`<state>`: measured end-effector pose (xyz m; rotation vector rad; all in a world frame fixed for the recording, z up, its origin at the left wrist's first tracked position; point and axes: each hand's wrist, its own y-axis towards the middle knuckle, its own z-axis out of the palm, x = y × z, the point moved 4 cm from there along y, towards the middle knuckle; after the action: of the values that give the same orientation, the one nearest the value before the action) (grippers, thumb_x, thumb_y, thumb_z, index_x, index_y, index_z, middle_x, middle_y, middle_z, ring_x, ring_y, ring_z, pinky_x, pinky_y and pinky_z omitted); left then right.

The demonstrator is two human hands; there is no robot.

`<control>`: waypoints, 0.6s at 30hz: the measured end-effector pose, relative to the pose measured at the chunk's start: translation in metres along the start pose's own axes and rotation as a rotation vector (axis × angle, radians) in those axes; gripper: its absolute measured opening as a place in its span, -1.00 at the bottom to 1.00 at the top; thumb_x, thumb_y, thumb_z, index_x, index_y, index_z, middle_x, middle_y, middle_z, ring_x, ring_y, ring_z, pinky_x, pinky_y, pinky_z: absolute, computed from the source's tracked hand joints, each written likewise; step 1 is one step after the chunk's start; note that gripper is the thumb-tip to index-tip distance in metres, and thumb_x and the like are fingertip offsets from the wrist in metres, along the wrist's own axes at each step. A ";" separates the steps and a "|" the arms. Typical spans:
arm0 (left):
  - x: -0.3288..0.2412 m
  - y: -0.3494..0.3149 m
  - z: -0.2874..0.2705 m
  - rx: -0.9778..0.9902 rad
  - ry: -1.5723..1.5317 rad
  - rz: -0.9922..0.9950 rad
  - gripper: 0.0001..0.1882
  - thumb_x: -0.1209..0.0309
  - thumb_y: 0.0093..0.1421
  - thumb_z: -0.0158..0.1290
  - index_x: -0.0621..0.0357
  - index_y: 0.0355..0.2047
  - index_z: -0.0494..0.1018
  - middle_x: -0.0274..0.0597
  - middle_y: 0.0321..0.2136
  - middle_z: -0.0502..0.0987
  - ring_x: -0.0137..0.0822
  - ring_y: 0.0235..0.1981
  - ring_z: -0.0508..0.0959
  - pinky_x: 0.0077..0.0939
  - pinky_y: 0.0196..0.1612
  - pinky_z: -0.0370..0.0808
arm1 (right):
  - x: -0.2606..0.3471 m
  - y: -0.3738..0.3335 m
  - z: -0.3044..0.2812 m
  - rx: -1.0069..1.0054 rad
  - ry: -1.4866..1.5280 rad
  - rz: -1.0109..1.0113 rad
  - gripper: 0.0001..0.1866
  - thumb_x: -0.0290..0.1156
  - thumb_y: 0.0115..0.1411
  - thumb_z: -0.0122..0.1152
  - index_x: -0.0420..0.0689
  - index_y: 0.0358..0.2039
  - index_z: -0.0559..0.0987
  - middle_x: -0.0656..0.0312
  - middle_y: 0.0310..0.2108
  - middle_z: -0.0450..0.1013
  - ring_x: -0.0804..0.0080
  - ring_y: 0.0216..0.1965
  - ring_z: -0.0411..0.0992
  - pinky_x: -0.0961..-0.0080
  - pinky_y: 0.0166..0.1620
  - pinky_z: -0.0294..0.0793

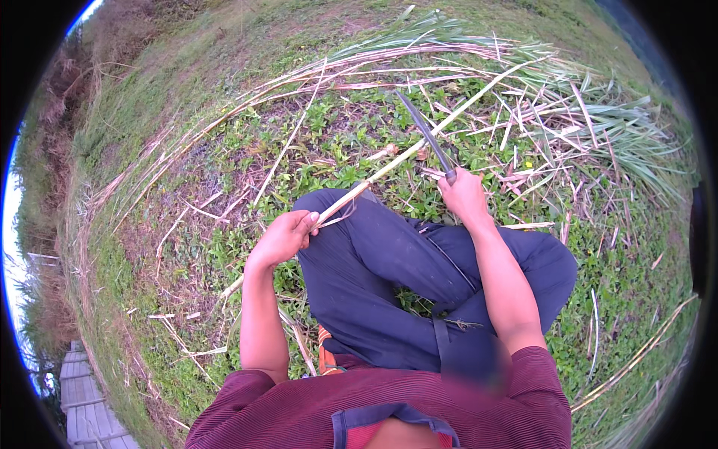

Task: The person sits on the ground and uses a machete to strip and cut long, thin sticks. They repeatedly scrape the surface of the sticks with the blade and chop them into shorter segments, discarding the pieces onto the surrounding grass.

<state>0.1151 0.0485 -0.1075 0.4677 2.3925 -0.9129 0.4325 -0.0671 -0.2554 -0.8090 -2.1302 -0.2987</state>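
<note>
You are sitting cross-legged on the grassy ground (202,292), dark trousers (374,254) in front of you. Your left hand (288,236) pinches the lower end of a long pale stalk (389,165) between thumb and fingers, near your left knee. The stalk slants away from you, across the knee and over the weeds, its tip reaching the leafy heap toward the ground's far right edge. A thin strip curls just beside the pinched end. Your right hand (464,196) is wrapped around the handle of a curved knife (422,123); its dark blade points away and leftward, crossing the stalk, though you cannot tell whether they touch. Beyond, several long stalks (374,56) bow along the ground's far side, with green leaves (636,138) heaped at the right. A yellowish cane (634,363) lies toward the near right corner; grey boards (82,396) show at the near left corner.
</note>
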 end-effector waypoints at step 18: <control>-0.070 -0.039 0.062 -0.426 0.548 0.263 -0.55 0.05 0.40 -0.04 0.25 -0.33 0.44 0.07 -0.49 0.59 0.16 -0.47 0.59 0.02 -0.37 0.47 | 0.066 -0.055 0.024 0.335 0.913 0.120 -0.72 -0.23 0.35 0.24 -0.16 -0.39 0.48 0.41 -0.70 0.30 0.68 -0.78 0.22 0.60 -0.73 0.19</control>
<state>0.1739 -0.0314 -0.0858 0.9229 2.8097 -0.1482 0.3521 -0.0683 -0.2168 -0.4614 -1.2217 -0.1852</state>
